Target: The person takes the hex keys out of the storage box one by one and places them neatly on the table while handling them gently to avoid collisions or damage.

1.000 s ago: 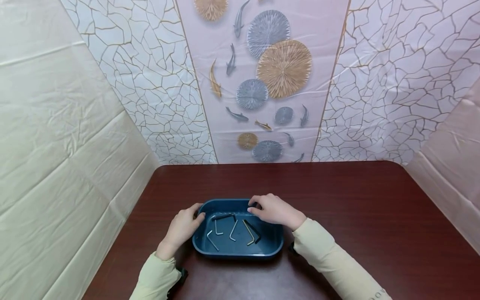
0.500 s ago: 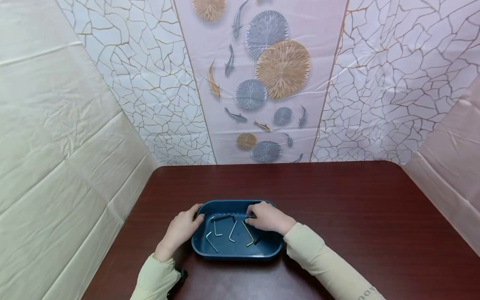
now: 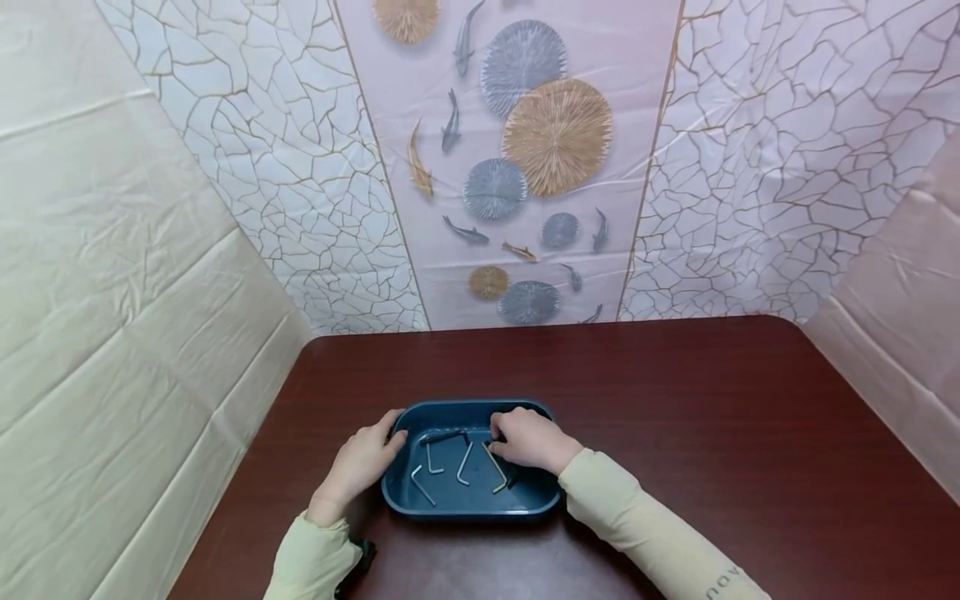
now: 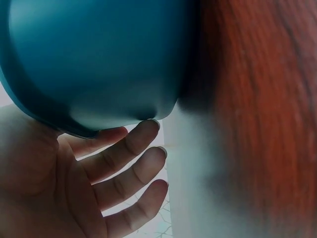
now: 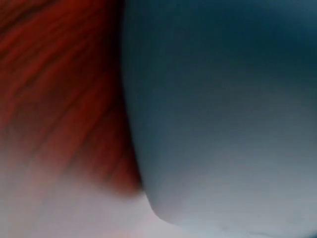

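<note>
Left hand (image 3: 363, 457) pinched blue tray (image 3: 468, 512) at rim | right hand (image 3: 531, 440) inside, grip hidden, couldn't tell | gold hex key (image 3: 495, 467) lay in tray, black hex key (image 3: 513, 480) (half hidden) beside; I judged crowding could snag both

1 tray (image 3: 476, 500), 2 hands (image 3: 360, 458), 6 hex keys (image 3: 464, 463) (3 silver, 2 blk, 1 gold)

R grip (image 3: 531, 437) now lower in tray (image 3: 472, 498) vs prev.
</note>
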A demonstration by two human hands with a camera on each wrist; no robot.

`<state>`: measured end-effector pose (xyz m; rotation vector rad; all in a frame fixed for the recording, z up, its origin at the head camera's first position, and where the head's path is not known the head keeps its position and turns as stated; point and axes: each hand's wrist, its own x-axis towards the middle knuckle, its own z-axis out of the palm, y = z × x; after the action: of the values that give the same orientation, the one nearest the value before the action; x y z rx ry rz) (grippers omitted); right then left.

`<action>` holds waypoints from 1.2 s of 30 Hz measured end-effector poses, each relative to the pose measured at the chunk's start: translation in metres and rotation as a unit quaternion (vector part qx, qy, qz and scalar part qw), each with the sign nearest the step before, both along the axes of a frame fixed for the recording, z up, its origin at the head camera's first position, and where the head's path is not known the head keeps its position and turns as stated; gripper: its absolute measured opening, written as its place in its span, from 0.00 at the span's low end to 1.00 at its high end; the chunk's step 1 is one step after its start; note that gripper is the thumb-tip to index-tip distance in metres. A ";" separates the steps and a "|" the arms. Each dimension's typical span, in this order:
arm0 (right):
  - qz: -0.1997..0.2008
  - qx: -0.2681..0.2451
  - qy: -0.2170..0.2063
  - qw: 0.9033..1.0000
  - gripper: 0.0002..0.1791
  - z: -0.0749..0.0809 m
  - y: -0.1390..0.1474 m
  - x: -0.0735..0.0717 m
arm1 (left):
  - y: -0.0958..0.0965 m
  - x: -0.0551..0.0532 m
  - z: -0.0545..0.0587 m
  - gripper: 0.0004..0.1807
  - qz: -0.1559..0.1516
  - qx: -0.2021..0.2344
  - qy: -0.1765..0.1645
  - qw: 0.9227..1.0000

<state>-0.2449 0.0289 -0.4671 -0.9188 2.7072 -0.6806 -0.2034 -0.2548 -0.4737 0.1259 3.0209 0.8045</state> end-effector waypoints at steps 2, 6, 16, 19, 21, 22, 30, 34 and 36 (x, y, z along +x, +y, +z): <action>0.001 -0.002 -0.004 1.000 0.07 -0.003 -0.001 -0.001 | 0.000 0.001 0.000 0.23 0.000 0.003 -0.002 1.000; -0.002 -0.005 -0.009 1.000 0.10 -0.007 -0.004 -0.002 | 0.001 0.001 0.001 0.23 -0.006 0.009 -0.005 1.000; -0.005 -0.011 -0.012 1.000 0.12 -0.010 -0.007 -0.004 | 0.000 0.002 0.000 0.22 -0.008 0.007 0.004 1.000; -0.004 -0.005 -0.015 1.000 0.12 -0.010 -0.007 -0.004 | 0.000 0.001 0.000 0.22 -0.010 0.013 -0.003 1.000; -0.005 -0.004 -0.011 1.000 0.12 -0.008 -0.006 -0.005 | 0.000 0.000 0.000 0.22 -0.011 0.016 -0.001 1.000; -0.006 -0.004 -0.009 1.000 0.12 -0.007 -0.006 -0.006 | 0.000 0.000 0.001 0.22 -0.012 0.017 0.001 1.000; 0.005 -0.019 -0.017 1.000 0.20 -0.005 -0.006 -0.001 | 0.001 0.001 0.003 0.22 -0.008 0.022 -0.002 1.000; 0.014 -0.024 -0.008 1.000 0.25 -0.007 -0.004 0.001 | 0.001 0.001 0.001 0.22 -0.009 0.029 -0.006 1.000; 0.018 -0.028 -0.002 0.999 0.27 -0.007 -0.003 0.001 | 0.001 0.001 0.000 0.22 -0.009 0.033 -0.004 0.999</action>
<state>-0.2444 0.0255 -0.4741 -0.9755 2.6743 -0.7523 -0.2029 -0.2534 -0.4740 0.1502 2.9825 0.9021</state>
